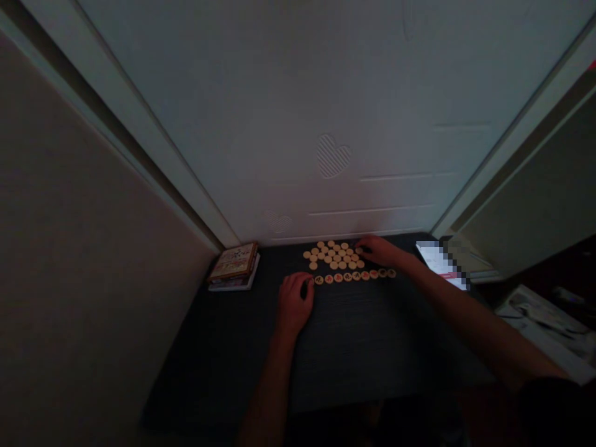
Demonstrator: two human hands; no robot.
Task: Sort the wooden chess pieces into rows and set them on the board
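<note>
Touching the chess discs (pixel 336 254) at 3 o'clock, your right hand (pixel 378 251) hides its grip; left hand (pixel 292 304) likewise. Judged light, slick: pinch rims.

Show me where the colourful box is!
In the head view, the colourful box sits far left on the dark table, left of the left hand.

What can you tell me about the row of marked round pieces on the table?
The row of marked round pieces is one line of small flat discs, pale and wood-like, each bearing a red or dark mark too small to read. It lies on the dark table, just nearer than the cluster of plain discs. The left hand reaches its left end.
</note>
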